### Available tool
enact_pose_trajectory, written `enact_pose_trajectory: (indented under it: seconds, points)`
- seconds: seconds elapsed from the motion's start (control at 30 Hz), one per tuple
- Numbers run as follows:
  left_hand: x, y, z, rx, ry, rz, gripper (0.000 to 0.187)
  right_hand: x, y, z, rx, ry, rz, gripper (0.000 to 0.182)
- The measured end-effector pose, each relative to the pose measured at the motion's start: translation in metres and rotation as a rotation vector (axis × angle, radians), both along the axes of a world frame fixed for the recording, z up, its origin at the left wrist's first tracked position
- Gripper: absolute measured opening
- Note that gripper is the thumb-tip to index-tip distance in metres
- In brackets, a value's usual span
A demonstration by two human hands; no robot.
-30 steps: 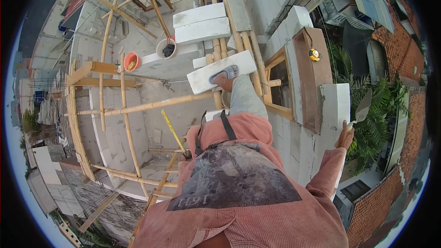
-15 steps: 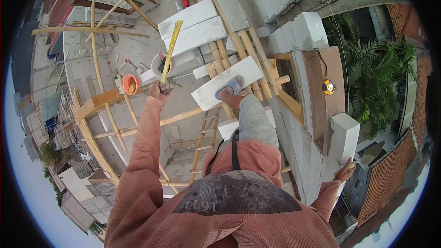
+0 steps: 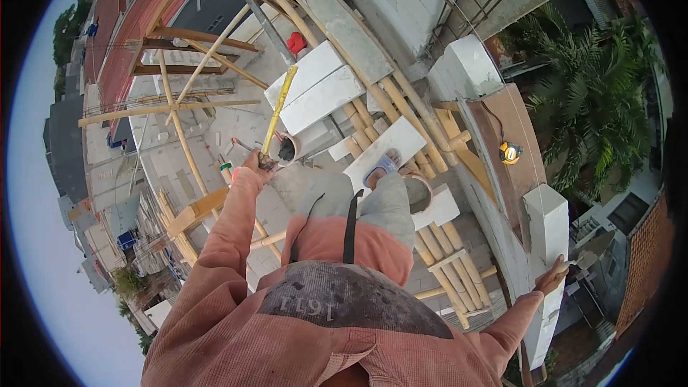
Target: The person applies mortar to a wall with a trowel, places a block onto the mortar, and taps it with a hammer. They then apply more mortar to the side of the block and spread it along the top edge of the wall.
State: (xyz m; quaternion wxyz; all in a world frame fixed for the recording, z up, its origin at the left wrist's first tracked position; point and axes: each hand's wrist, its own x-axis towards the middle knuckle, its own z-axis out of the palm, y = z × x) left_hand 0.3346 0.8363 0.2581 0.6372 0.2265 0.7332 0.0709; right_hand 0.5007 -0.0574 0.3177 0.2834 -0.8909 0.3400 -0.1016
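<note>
My left hand point(image 3: 259, 165), fingers closed, grips the lower end of a long yellow bar-shaped tool point(image 3: 280, 107) that points away from me. Its exact kind is not clear. At the lower right, my right hand point(image 3: 551, 276) is wrapped round a trowel, whose grey blade point(image 3: 594, 249) sticks out to the right. This hand is beside an upright white block point(image 3: 546, 213) on the wall. A yellow and black tape measure point(image 3: 510, 153) lies on a brown board point(image 3: 512, 111) farther up the wall. A taut string runs past the blocks.
My sandalled foot point(image 3: 385, 164) stands on a white block point(image 3: 403, 136) over bamboo poles point(image 3: 459, 261). Beside me is a mortar bucket point(image 3: 420, 194); another bucket point(image 3: 288, 148) is near my left hand. White blocks point(image 3: 304, 75) are stacked ahead. A lower floor shows below on the left.
My view and body have shifted, and a mortar bucket now shows beside my leg. The orange bucket is no longer visible. Both hands keep their hold.
</note>
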Motion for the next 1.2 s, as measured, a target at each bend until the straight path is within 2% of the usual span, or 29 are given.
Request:
enact_pose_trajectory:
  seconds: [0.17, 0.27, 0.3, 0.37, 0.4, 0.5, 0.53, 0.57, 0.6, 0.63, 0.7, 0.77, 0.8, 0.83, 0.9, 0.93, 0.97, 1.03, 1.07, 1.13, 1.17, 1.2]
  points:
    - [0.045, 0.026, -0.013, 0.001, 0.043, -0.133, 0.023, 0.001, 0.016, 0.009, 0.051, -0.009, -0.011, 0.066]
    - [0.089, 0.043, -0.026, 0.006, 0.074, -0.221, 0.023, -0.009, -0.025, -0.022, 0.024, -0.048, -0.006, 0.068]
    - [0.104, 0.046, -0.028, 0.015, 0.077, -0.258, 0.023, -0.008, -0.018, -0.019, -0.033, -0.064, -0.022, 0.069]
    - [0.134, 0.061, -0.044, 0.005, 0.063, -0.319, 0.024, 0.001, 0.01, 0.0, -0.137, -0.065, -0.08, 0.07]
    - [0.147, 0.073, -0.056, -0.018, 0.052, -0.344, 0.025, -0.001, 0.024, 0.007, -0.098, -0.078, -0.158, 0.072]
    - [0.203, 0.093, -0.088, -0.033, 0.087, -0.471, 0.025, -0.027, 0.065, 0.015, -0.176, -0.282, -0.317, 0.063]
    - [0.221, 0.096, -0.101, -0.033, 0.111, -0.516, 0.025, -0.037, 0.113, 0.026, -0.195, -0.35, -0.349, 0.058]
    - [0.24, 0.1, -0.118, 0.028, 0.133, -0.655, 0.025, -0.047, 0.161, 0.036, -0.217, -0.419, -0.379, 0.053]
    - [0.262, 0.103, -0.138, 0.09, 0.149, -0.789, 0.025, -0.06, 0.207, 0.034, -0.166, -0.579, -0.357, 0.048]
    - [0.284, 0.107, -0.163, 0.151, 0.162, -0.916, 0.026, -0.076, 0.252, 0.034, -0.195, -0.501, -0.36, 0.041]
    - [0.328, 0.123, -0.228, 0.194, 0.199, -1.168, 0.036, -0.095, 0.35, 0.02, -0.064, -0.462, -0.378, 0.035]
    - [0.367, 0.121, -0.281, 0.276, 0.163, -1.475, 0.035, -0.107, 0.447, -0.008, 0.15, -0.391, -0.458, 0.037]
    - [0.385, 0.12, -0.309, 0.272, 0.158, -1.556, 0.033, -0.092, 0.499, -0.019, 0.153, -0.368, -0.476, 0.045]
    - [0.406, 0.12, -0.346, 0.299, 0.119, -1.595, 0.029, -0.099, 0.535, -0.033, 0.295, -0.309, -0.493, 0.046]
    - [0.427, 0.115, -0.422, 0.259, -0.074, -1.43, 0.021, -0.104, 0.605, -0.066, 0.523, -0.173, -0.511, 0.046]
    - [0.439, 0.114, -0.471, 0.16, -0.179, -1.258, 0.018, -0.105, 0.634, -0.076, 0.598, -0.07, -0.51, 0.046]
    - [0.456, 0.121, -0.544, -0.054, -0.292, -0.975, 0.018, -0.105, 0.656, -0.089, 0.65, 0.014, -0.451, 0.043]
    - [0.46, 0.122, -0.592, 0.166, -0.209, -1.332, 0.017, -0.075, 0.707, -0.102, 0.611, 0.199, -0.501, 0.038]
    - [0.462, 0.114, -0.587, 0.62, -0.016, -1.953, 0.016, -0.068, 0.717, -0.108, 0.62, 0.266, -0.475, 0.038]
    - [0.468, 0.13, -0.683, 0.52, -0.089, -1.929, 0.019, -0.058, 0.725, -0.121, 0.632, 0.388, -0.437, 0.039]
    - [0.472, 0.135, -0.71, 0.198, -0.154, -1.631, 0.023, -0.057, 0.725, -0.123, 0.63, 0.453, -0.43, 0.039]
    - [0.475, 0.126, -0.721, 0.237, -0.155, -1.714, 0.023, -0.057, 0.727, -0.124, 0.631, 0.512, -0.432, 0.039]
